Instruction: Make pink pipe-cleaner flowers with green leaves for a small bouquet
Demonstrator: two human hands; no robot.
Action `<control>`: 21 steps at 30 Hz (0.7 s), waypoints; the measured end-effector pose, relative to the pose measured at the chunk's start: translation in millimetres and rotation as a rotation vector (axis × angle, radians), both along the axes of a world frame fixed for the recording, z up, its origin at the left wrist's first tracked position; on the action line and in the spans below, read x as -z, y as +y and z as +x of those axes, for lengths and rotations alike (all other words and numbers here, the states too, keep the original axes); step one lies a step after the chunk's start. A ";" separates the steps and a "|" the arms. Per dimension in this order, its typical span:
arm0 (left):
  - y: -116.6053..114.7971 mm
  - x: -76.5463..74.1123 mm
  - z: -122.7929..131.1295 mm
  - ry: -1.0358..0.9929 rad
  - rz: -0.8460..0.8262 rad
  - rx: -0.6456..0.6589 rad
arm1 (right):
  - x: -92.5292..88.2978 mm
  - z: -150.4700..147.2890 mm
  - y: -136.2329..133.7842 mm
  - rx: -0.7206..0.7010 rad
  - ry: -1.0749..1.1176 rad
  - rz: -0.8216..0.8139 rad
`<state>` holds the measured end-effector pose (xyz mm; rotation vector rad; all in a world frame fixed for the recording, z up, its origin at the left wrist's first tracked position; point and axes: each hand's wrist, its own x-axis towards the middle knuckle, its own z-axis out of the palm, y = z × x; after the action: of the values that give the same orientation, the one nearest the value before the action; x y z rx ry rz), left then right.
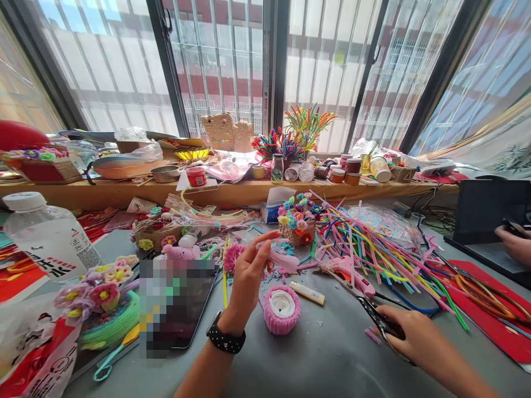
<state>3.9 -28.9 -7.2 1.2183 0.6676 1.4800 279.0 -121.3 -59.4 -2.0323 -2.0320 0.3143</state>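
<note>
My left hand [248, 279], with a dark watch on its wrist, is raised over the table. Between its thumb and fingers is a pale pink fuzzy strip [282, 257]. Lower right, my right hand [415, 334] grips a pair of scissors [375, 316] by the dark handles, blades pointing up and left. The blades pass close to a pink glue gun [360, 282] lying on the table. Below my left hand stands a small pink ribbed pot [282, 327] with a white lining. A pale yellow tube-like stick [307, 293] lies just behind it.
A heap of coloured pipe cleaners [385, 254] spreads at right. Left are a phone-like dark tablet [193, 309], a fuzzy flower pot [110, 320] and a water bottle [52, 237]. Another person's hand [516, 243] is near a laptop [489, 215]. Jars line the sill [249, 192].
</note>
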 end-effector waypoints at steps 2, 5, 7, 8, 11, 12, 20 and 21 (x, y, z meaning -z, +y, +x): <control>0.4 -1.6 -0.1 -0.050 -0.028 0.056 | 1.9 -2.4 1.0 -0.009 -0.096 -0.036; 1.2 -2.2 -0.1 -0.126 -0.089 0.141 | 6.8 -4.5 3.8 -0.010 -0.150 -0.061; 0.7 -2.5 0.6 -0.144 -0.125 0.173 | 10.4 -2.5 5.2 -0.020 -0.151 -0.047; 0.1 -2.7 1.2 -0.135 -0.135 0.180 | 11.3 -1.0 5.4 -0.029 -0.151 -0.030; -2.2 -3.7 3.6 -0.058 -0.128 0.180 | 3.4 -1.4 6.1 -0.072 -0.139 0.029; -2.7 -3.8 4.2 -0.025 -0.119 0.178 | -3.5 -5.5 7.3 -0.087 -0.117 0.050; 0.4 1.5 3.4 0.176 -0.108 0.156 | -64.5 -108.6 64.9 -0.355 0.651 0.166; 1.1 1.5 2.4 0.167 -0.110 0.129 | -64.6 -119.5 75.6 -0.374 0.751 0.165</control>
<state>6.3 -27.8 -8.7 1.2845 0.7580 1.2284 159.5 -45.6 5.1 -1.1592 -1.8287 0.8053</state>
